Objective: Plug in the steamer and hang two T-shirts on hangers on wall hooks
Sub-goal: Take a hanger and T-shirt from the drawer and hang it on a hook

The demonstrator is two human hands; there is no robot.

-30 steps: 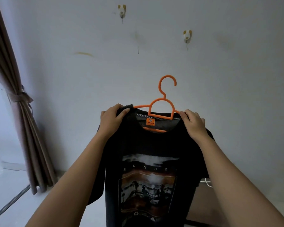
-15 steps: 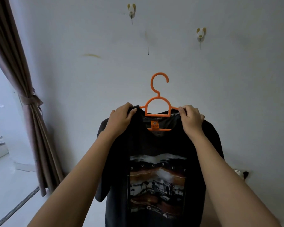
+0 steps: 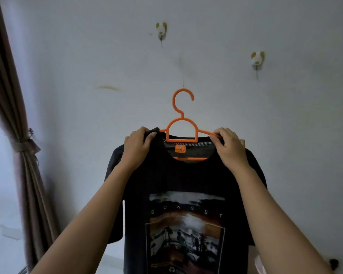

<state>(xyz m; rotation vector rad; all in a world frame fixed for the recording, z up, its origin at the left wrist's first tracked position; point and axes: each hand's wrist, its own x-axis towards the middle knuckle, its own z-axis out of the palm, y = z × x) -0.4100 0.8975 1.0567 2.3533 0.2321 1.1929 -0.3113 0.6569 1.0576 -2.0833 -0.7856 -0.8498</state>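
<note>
T-shirt (image 3: pixel 182 186), one, on one hanger (image 3: pixel 182 126), gripped by left hand (image 3: pixel 138 145) and right hand (image 3: pixel 229 147); two hooks (image 3: pixel 161 31)

Black T-shirt (image 3: pixel 178 180) on orange hanger (image 3: pixel 182 123)

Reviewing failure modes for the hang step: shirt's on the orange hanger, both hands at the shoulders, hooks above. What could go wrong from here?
1. Both hands, left hand and right hand, grip the black T-shirt at the shoulders, not the orange hanger neck, so its hook may swing and miss the left wall hook or the right wall hook.
2. Both hooks sit well above the hanger; a stretched reach could be imprecise.
3. The fabric is bunched under the left hand and could slide off when released.
</note>
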